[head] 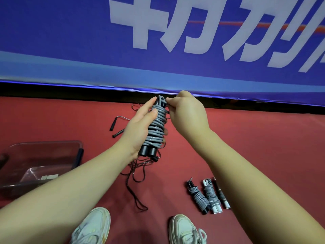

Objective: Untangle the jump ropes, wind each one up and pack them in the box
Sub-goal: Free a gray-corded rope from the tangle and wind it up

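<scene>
Grey rope (156,127), wound in tight coils round two black handles, is held upright in mid-air before a blue banner (70,41) with white lettering. Below is the red floor (263,147). A clear box (44,143) stands on it at the left, well apart from the rope. The left hand (139,127) grips the coil's middle, fingers wrapped behind it. The right hand (186,111) pinches the rope at the coil's top. Two shoes (93,226) show at the bottom edge. Three wound ropes (209,196) lie side by side at lower right. A thin dark rope (133,173) sprawls loose under the hands.
</scene>
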Motion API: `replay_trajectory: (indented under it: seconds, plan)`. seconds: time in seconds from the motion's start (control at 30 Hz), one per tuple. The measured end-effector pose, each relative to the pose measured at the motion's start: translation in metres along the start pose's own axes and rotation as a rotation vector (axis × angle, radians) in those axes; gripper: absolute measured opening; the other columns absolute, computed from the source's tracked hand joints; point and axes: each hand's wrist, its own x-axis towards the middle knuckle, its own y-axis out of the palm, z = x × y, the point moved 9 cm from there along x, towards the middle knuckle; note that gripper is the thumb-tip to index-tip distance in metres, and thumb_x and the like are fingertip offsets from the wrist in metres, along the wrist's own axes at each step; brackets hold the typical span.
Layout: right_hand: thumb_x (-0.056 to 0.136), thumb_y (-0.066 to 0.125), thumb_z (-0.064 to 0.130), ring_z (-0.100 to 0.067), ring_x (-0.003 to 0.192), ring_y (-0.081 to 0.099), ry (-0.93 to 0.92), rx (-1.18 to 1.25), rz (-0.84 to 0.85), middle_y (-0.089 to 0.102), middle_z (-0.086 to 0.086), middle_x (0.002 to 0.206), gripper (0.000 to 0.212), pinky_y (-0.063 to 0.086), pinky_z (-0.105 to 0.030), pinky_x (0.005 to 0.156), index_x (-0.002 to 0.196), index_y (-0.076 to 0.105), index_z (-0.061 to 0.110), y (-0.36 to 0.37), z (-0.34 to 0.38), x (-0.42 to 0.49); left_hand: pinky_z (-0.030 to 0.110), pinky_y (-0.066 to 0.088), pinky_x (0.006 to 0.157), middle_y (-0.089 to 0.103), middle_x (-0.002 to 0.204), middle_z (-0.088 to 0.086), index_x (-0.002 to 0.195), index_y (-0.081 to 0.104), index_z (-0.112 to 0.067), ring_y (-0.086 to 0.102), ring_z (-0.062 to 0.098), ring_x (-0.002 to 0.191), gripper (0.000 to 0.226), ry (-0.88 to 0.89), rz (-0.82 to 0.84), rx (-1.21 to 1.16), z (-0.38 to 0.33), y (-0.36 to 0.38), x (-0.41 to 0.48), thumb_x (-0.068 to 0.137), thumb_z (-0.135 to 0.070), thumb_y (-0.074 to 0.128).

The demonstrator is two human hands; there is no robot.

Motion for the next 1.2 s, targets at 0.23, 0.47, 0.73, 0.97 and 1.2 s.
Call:
replay_trajectory:
  seconds: [0.23, 0.47, 0.73, 0.97, 1.2]
  plan:
    - [0.094, 0.051, 0.007, 0.014, 0.057, 0.05, 0.136, 0.614, 0.044, 0.058, 0.013, 0.077, 0.028, 0.034, -0.001, 0.058, 0.115, 0.068, 0.014, 0.012, -0.018, -0.001, 0.031, 0.051, 0.048, 0.061, 0.079, 0.01, 0.138, 0.041, -0.039, 0.062, 0.023, 0.058, 0.043, 0.015, 0.014, 0.117, -0.003, -0.004, 0.002, 0.1, -0.019, 0.042]
    - [0.089, 0.057, 0.0, -0.005, 0.062, 0.054, 0.502, 1.298, 0.168, 0.065, -0.001, 0.077, 0.02, 0.041, -0.013, 0.054, 0.106, 0.066, 0.0, 0.043, -0.034, -0.004, 0.033, 0.051, 0.053, 0.064, 0.072, 0.007, 0.137, 0.042, -0.039, 0.061, 0.024, 0.06, 0.043, 0.05, 0.064, 0.098, -0.009, -0.005, 0.003, 0.1, -0.018, 0.042]
    - [0.085, 0.061, 0.005, -0.013, 0.088, 0.065, 0.183, 0.487, -0.021, 0.071, -0.004, 0.096, 0.021, 0.048, -0.02, 0.08, 0.103, 0.071, 0.008, -0.009, -0.016, 0.003, 0.032, 0.052, 0.057, 0.063, 0.085, -0.003, 0.137, 0.041, -0.035, 0.063, 0.019, 0.06, 0.043, 0.109, 0.036, 0.177, -0.013, -0.005, 0.001, 0.1, -0.013, 0.043]
    - [0.086, 0.063, 0.008, -0.015, 0.089, 0.061, 0.06, 0.413, -0.161, 0.067, -0.005, 0.094, 0.016, 0.042, -0.019, 0.078, 0.099, 0.072, 0.008, -0.012, -0.013, 0.0, 0.033, 0.051, 0.053, 0.063, 0.076, 0.004, 0.136, 0.043, -0.036, 0.06, 0.024, 0.061, 0.042, 0.049, 0.084, 0.119, -0.008, -0.005, 0.001, 0.1, -0.015, 0.042]
    - [0.084, 0.064, -0.001, -0.001, 0.078, 0.065, 0.321, 1.241, -0.102, 0.069, 0.006, 0.087, 0.021, 0.05, -0.015, 0.074, 0.089, 0.066, 0.02, 0.031, -0.038, -0.017, 0.033, 0.048, 0.055, 0.057, 0.081, 0.015, 0.138, 0.046, -0.034, 0.058, 0.028, 0.062, 0.052, -0.047, 0.208, 0.052, -0.005, -0.001, -0.001, 0.086, -0.026, 0.052]
